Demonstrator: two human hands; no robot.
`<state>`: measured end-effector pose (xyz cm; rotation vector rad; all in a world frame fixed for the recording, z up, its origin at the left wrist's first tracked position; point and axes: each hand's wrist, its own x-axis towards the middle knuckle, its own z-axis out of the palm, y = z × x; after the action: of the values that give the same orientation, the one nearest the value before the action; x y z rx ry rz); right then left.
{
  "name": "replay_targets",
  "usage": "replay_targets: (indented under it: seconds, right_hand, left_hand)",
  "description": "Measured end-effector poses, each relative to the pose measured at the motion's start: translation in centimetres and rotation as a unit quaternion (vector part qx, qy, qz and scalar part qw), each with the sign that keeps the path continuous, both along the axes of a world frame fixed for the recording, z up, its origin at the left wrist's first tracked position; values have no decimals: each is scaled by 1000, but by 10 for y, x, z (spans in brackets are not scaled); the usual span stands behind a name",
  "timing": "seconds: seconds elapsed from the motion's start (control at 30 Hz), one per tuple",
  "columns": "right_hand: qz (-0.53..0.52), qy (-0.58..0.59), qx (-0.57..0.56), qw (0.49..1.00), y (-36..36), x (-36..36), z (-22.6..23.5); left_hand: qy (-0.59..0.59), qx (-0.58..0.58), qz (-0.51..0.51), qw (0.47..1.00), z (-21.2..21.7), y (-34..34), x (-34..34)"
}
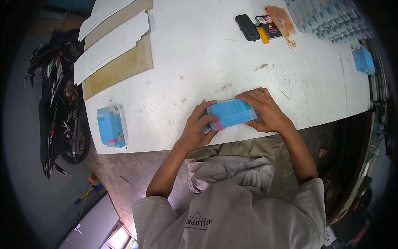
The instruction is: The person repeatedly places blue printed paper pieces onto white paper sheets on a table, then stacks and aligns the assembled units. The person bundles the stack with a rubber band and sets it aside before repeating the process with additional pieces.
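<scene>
A long stack of thin blue cards or sleeves (231, 113) with clear edges lies on its side at the near edge of the table. My left hand (196, 128) is closed round its left end, by a pink mark. At the other end, beside a green patch, my right hand (268, 113) grips it with the fingers over the far side and the thumb on the near side. A thin pale line crosses the stack near my left fingers; what it is I cannot tell. Another blue stack (111, 128) with pink and green marks sits at the table's left edge.
On the white table (186, 54) lie white and tan sheets (116, 50), a black case (247, 27), a yellow lighter (263, 35), a dark small box (271, 30) and an orange bag (280, 20). Clear plastic stacks (331, 20) and blue packs (363, 60) stand far right. A motorbike (62, 99) is left.
</scene>
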<state>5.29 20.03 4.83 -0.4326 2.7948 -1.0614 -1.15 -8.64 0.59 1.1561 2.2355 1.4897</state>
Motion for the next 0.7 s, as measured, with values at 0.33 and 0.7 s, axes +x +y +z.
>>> replay_targets:
  seconds: [0.33,0.7]
  right_hand:
    - [-15,-1,14,1000,-3,2,1]
    - [-17,-2,-3,1000,-2,3,-1]
  left_hand:
    - [39,-57,-40,997,11,-1,-6]
    - [108,-17,-38,993,-5,-7,-8]
